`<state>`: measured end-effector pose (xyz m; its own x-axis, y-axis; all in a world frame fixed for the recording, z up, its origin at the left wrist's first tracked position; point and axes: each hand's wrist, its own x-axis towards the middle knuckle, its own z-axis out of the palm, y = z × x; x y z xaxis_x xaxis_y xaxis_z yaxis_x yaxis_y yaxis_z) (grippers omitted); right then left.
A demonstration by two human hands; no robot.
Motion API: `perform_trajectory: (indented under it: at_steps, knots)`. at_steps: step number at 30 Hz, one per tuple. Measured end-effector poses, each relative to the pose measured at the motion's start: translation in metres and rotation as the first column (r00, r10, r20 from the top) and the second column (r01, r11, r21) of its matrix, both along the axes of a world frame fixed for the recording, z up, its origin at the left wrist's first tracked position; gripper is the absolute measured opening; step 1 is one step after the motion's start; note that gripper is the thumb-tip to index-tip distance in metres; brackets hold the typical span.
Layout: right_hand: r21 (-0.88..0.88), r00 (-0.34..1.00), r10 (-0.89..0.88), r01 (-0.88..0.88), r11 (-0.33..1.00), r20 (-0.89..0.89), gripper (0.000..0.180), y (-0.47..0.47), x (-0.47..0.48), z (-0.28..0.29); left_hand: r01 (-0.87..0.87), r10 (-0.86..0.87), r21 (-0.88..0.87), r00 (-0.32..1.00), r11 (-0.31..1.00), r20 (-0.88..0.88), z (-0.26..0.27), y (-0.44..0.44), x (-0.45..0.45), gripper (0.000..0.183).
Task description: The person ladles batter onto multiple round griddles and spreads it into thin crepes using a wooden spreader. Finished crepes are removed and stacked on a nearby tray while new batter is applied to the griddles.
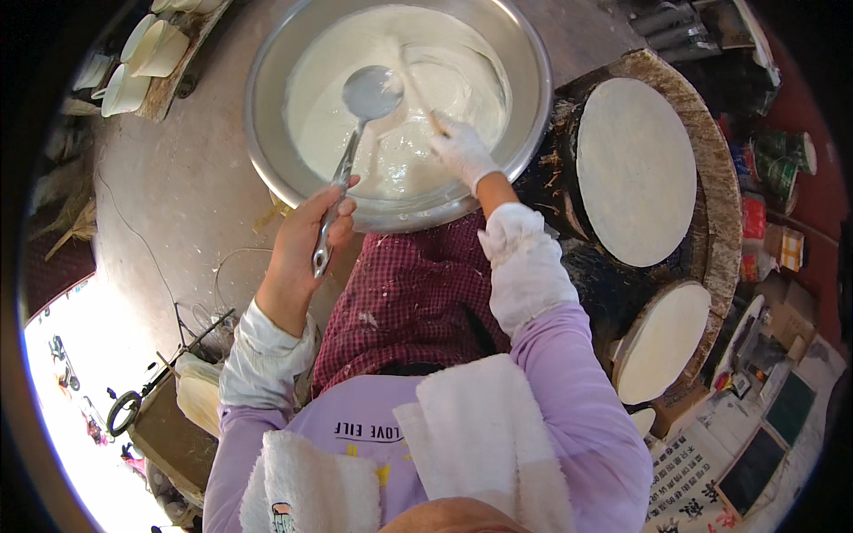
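Observation:
A large stainless-steel basin (261,126) of creamy white batter (320,126) stands in front of me. My left hand (308,226), bare, grips the handle of a metal ladle (373,96). The ladle's bowl is over the batter, left of the middle. My right hand (463,152) wears a white glove and is above the near right part of the basin. It is closed around a thin wooden stick (438,124), whose far part is blurred and coated with batter. Swirl marks show in the batter beyond that hand.
On my right, a round griddle (636,173) bears a pale, smooth surface, with a smaller pale disc (666,343) nearer me. A worn curved ledge (723,173) surrounds them. White tubs (160,50) stand on a board at the upper left. A thin cable (136,233) crosses the floor.

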<state>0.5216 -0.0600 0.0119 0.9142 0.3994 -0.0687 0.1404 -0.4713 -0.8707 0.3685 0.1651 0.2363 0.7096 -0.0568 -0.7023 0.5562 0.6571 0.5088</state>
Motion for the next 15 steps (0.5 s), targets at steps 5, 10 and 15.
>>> perform_trajectory:
  at_steps: [5,10,15]
  knots:
    - [-0.016,0.968,0.184,-0.190,0.982,-0.172,0.055,-0.004,-0.098,0.059,0.111,-0.110,0.082,0.994,0.990,-0.019,-0.022,-0.041,0.065,0.034]
    - [-0.048,0.935,-0.059,0.046,0.998,-0.349,0.059,-0.050,-0.183,0.125,0.283,-0.403,0.594,0.912,0.753,0.076,-0.106,-0.087,0.138,0.036]
    - [-0.265,0.957,-0.272,0.290,0.920,0.101,0.068,-0.095,-0.218,0.166,-0.070,-0.584,0.997,0.809,0.009,0.062,-0.099,-0.064,0.137,0.049]
